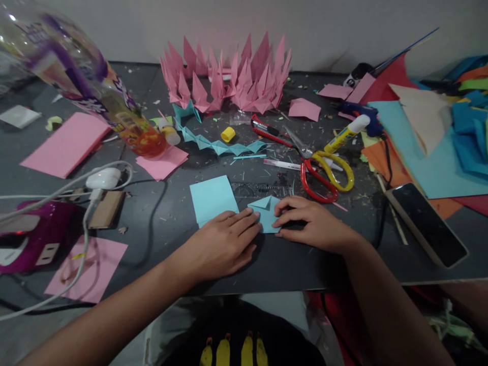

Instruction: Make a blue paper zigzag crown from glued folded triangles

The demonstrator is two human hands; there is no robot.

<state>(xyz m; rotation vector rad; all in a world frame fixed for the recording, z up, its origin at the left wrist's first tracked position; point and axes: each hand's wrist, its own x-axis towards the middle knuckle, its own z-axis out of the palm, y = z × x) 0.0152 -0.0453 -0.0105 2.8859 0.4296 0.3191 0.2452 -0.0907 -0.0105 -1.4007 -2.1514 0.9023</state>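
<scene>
A small light-blue paper (269,219) lies on the dark table, with a triangular flap folded at its top. My left hand (224,244) rests flat, fingers stretched out, its fingertips on the paper's left edge. From the right, my right hand (310,221) grips that same paper with curled fingers at its right edge. Beside my left hand is a stack of light-blue squares (213,197), partly covered by the fingers. Just behind the paper lies a clear plastic ruler (263,190).
Behind stand pink folded-paper spikes (229,81) and a chain of blue folded pieces (219,146). Scissors (320,168), a red cutter (270,131) and a glue stick (346,133) lie right of centre. A phone (427,223) is at right, a plastic bottle (95,86) at left.
</scene>
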